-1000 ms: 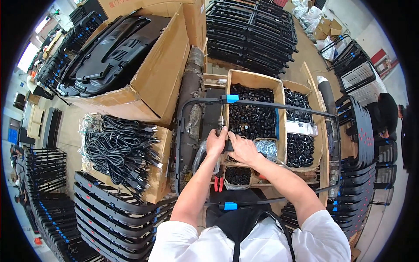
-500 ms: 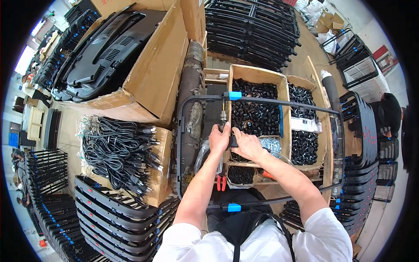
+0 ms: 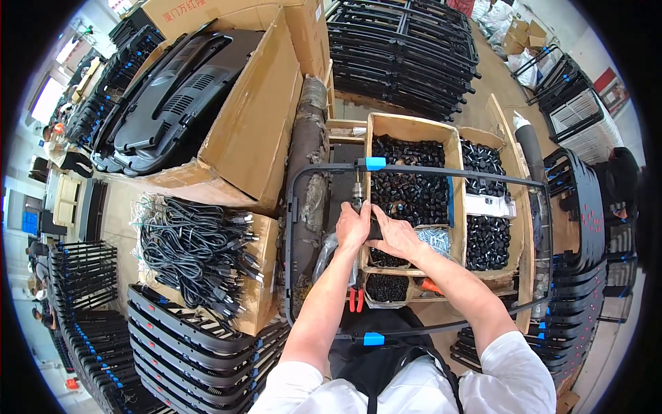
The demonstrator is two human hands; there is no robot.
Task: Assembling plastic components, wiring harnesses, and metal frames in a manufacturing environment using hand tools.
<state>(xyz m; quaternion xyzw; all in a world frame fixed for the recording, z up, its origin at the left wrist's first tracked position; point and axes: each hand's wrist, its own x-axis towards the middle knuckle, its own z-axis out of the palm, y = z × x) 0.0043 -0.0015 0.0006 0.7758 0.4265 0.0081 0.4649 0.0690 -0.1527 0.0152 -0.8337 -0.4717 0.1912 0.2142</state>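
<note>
My left hand (image 3: 354,225) and my right hand (image 3: 396,235) are both closed round a power drill (image 3: 357,192). Most of the drill's body is hidden under my fingers; its metal chuck and bit point away from me. The bit reaches the far bar of a black rounded rectangular frame (image 3: 455,172), close to a blue piece (image 3: 375,163) on that bar. Whether the tip is inside the bar I cannot tell. Another blue piece (image 3: 374,339) sits on the near bar, by my body. Under the frame stands a wooden compartment box (image 3: 452,148) filled with small black plastic parts (image 3: 408,181).
Silver screws (image 3: 436,241) and red-handled pliers (image 3: 356,299) lie near my wrists. To the left are a bundle of black cables (image 3: 196,245), a large carton (image 3: 252,114) of black plastic covers, and stacked black frames (image 3: 186,345). More frames (image 3: 400,55) are piled ahead.
The whole view has shifted a little, so everything appears slightly lower and further right. Both hands stay on the drill, and the bit still points at the frame's far bar.
</note>
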